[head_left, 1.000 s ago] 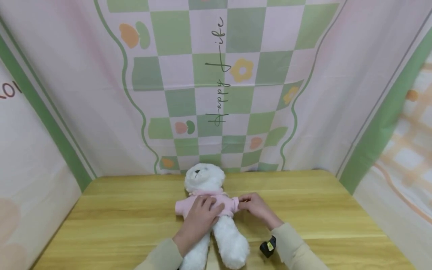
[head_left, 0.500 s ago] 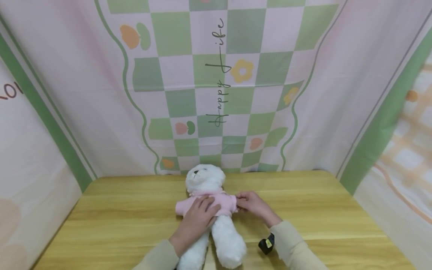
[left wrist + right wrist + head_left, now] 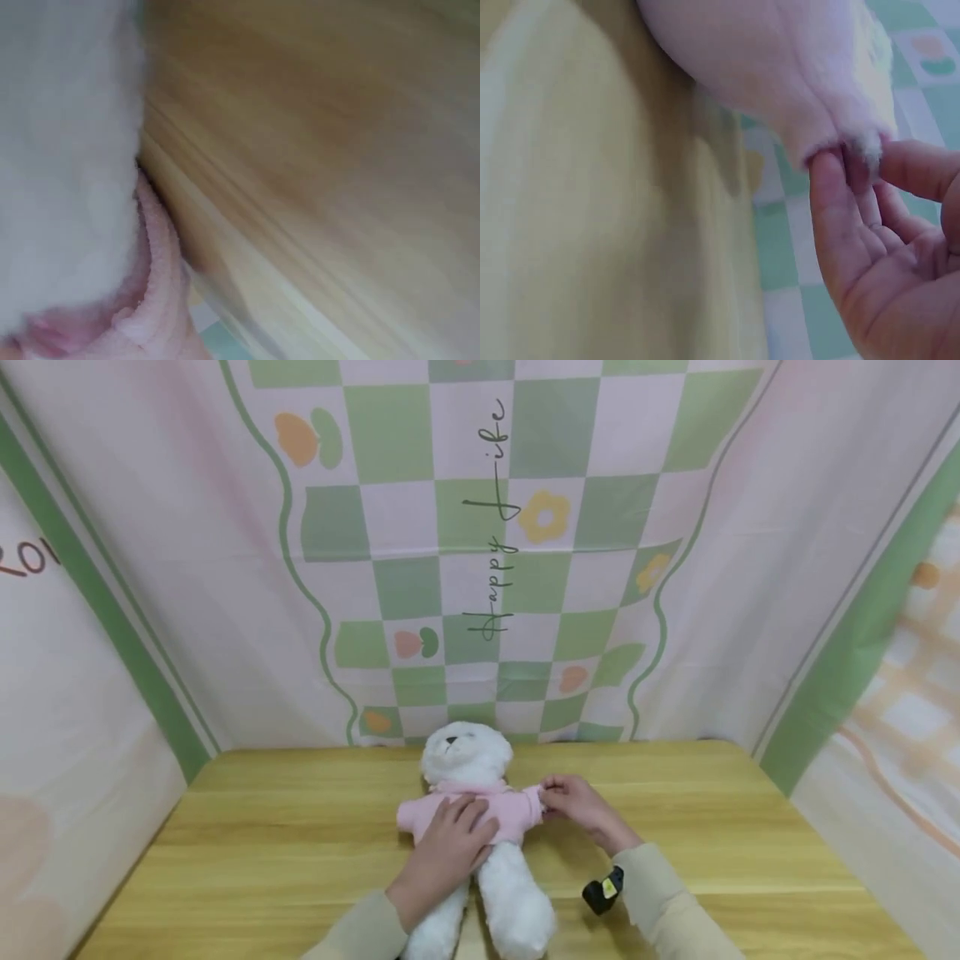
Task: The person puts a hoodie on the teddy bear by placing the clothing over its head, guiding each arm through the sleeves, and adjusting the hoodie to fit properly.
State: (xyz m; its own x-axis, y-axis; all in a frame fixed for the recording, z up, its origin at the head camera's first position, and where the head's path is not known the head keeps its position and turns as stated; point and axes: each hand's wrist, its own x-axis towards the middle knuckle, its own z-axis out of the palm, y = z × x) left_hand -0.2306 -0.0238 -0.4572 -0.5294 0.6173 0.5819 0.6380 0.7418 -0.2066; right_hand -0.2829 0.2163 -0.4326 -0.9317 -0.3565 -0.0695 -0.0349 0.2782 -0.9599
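Observation:
A white plush bear [image 3: 517, 902] in a pink top [image 3: 517, 814] lies on its back on the wooden table, head toward the rear curtain. My left hand [image 3: 450, 847] rests across the lower front of the top, fingers spread loosely. At the sleeve on the right, my right hand [image 3: 592, 810] pinches a tuft of white fur [image 3: 870, 152] at the cuff between thumb and fingers. Most of that arm is hidden inside the sleeve [image 3: 780, 75]. The left wrist view shows only white plush [image 3: 60, 150] and the pink hem [image 3: 161, 262], blurred; my left hand hardly shows there.
A black wrist camera [image 3: 602, 891] hangs by my right sleeve, above the wooden table [image 3: 262, 852]. Behind the table's far edge rises a checked green-and-white curtain [image 3: 480, 568], with more curtains at both sides.
My right hand has shifted slightly up and right at the cuff, and the sleeve looks more stretched out. The left hand stays on the bear's front. The head view has moved slightly.

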